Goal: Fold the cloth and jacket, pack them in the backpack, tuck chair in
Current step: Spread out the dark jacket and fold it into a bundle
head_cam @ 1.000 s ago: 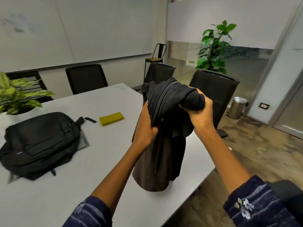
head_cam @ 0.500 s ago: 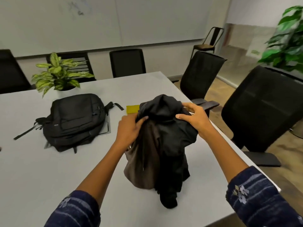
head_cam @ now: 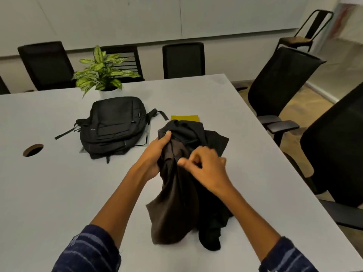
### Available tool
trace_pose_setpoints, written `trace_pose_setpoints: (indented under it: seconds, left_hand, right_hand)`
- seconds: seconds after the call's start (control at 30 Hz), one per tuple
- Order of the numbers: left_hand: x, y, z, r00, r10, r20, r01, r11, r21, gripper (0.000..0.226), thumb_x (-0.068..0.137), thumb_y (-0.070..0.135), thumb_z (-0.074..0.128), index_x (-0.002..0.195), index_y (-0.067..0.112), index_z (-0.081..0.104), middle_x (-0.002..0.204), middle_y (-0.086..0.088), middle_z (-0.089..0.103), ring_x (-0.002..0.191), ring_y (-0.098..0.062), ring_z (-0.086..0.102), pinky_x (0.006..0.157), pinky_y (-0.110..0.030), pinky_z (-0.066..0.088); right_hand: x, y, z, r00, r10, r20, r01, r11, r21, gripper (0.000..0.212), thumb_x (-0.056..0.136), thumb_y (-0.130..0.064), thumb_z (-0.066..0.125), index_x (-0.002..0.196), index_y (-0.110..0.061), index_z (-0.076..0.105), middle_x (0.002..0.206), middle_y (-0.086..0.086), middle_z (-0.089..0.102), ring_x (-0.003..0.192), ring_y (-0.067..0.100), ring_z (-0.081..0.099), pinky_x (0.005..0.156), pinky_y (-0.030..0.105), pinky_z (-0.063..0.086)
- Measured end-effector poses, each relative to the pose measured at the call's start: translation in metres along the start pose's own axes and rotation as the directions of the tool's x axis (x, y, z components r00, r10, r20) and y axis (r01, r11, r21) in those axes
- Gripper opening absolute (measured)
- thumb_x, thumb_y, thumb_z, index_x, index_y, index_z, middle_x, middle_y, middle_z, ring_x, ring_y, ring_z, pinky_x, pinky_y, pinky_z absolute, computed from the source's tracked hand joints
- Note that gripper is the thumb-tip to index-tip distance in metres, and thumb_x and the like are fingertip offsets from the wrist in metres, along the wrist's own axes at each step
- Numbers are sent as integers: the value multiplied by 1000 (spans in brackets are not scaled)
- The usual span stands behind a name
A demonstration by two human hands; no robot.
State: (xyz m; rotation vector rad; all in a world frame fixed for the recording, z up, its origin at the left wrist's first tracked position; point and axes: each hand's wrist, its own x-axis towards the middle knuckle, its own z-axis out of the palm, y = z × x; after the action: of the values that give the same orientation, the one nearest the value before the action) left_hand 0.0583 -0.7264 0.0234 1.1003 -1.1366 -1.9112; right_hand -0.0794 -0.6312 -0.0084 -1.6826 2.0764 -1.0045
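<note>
A dark jacket (head_cam: 182, 209) with a brownish lining lies bunched on the grey table (head_cam: 59, 193), its lower end resting near the front edge. My left hand (head_cam: 157, 152) grips its upper left part, thumb on top. My right hand (head_cam: 206, 169) pinches the fabric just right of that. A folded yellow cloth (head_cam: 184, 117) lies flat behind the jacket, partly hidden by it. The black backpack (head_cam: 114, 126) lies flat to the left, closed as far as I can see, on a thin grey pad.
A potted plant (head_cam: 104, 71) stands behind the backpack. A round cable hole (head_cam: 33, 150) is at the left. Black office chairs (head_cam: 279, 83) stand pulled out along the table's right side (head_cam: 334, 150), others line the far side. A metal chair (head_cam: 302, 34) is by the wall.
The jacket has come down from in front of me onto the table. My view has turned left and down. My right hand has shifted from the top of the jacket to its middle.
</note>
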Motion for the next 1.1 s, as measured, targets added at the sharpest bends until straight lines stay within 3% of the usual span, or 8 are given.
trace_pose_setpoints:
  seconds: [0.13, 0.3, 0.43, 0.53, 0.67, 0.83, 0.9, 1.1]
  left_hand:
    - [-3, 15, 2, 999, -6, -54, -3, 987, -161, 33, 93, 40, 53, 106, 12, 65, 97, -5, 74, 85, -19, 72, 60, -28, 58]
    - [-3, 39, -7, 978, 112, -174, -150, 963, -222, 37, 93, 38, 53, 109, 7, 64, 96, -9, 72, 83, -23, 70, 67, -33, 57]
    - [-7, 56, -21, 948, 281, -147, -306, 933, -187, 46, 93, 46, 49, 65, 17, 71, 63, 0, 69, 52, -9, 65, 50, -19, 52]
    - [-12, 68, -29, 925, 365, -103, -377, 914, -151, 49, 92, 53, 43, 83, 12, 68, 77, -2, 74, 68, -12, 71, 53, -21, 54]
    - [-16, 65, -48, 912, 408, -43, -390, 894, 219, 58, 89, 61, 42, 107, 10, 65, 88, -5, 75, 77, -23, 72, 54, -30, 57]
    - [-19, 45, -76, 812, 583, -41, -344, 534, 772, 78, 78, 73, 42, 64, -2, 61, 51, -8, 62, 48, -22, 61, 55, -34, 51]
    - [-17, 38, -83, 754, 657, -10, -343, 406, 847, 71, 66, 78, 46, 64, 8, 56, 59, -4, 55, 54, -16, 53, 54, -32, 38]
    - [-17, 35, -76, 841, 342, 419, -538, 610, 582, 69, 59, 56, 80, 121, 50, 51, 124, 21, 57, 113, 3, 53, 96, -20, 42]
  right_hand:
    - [-3, 1, 9, 966, 36, 257, -23, 998, -54, 59, 74, -54, 67, 119, -25, 44, 117, -1, 59, 109, 22, 57, 92, 44, 46]
    - [13, -11, -19, 992, 54, 116, -70, 987, 141, 9, 85, -20, 55, 87, -28, 51, 85, 2, 60, 79, 23, 59, 67, 32, 43]
    - [38, -31, -44, 999, 5, -42, 1, 988, 157, 22, 92, -11, 42, 81, -23, 58, 86, 5, 62, 81, 22, 55, 62, 27, 30]
    - [60, -50, -61, 993, -39, -111, 56, 986, 157, 27, 92, -8, 39, 97, -6, 65, 97, 9, 67, 90, 24, 58, 72, 25, 35]
    - [79, -78, -82, 974, -33, -224, 76, 980, 185, 35, 92, -8, 40, 112, -12, 68, 108, 0, 64, 101, 14, 55, 80, 11, 34]
    - [86, -100, -95, 985, -159, -60, 165, 979, 116, 37, 94, -10, 36, 106, -19, 70, 107, -1, 68, 101, 16, 60, 96, 30, 44]
    - [85, -108, -97, 980, -200, 20, 197, 976, 94, 38, 94, -11, 36, 83, -27, 69, 85, -11, 67, 83, 8, 59, 83, 28, 44]
    - [93, -130, -94, 940, -289, 181, 278, 957, 87, 32, 94, -12, 36, 81, -11, 65, 78, 2, 64, 73, 9, 56, 78, 30, 46]
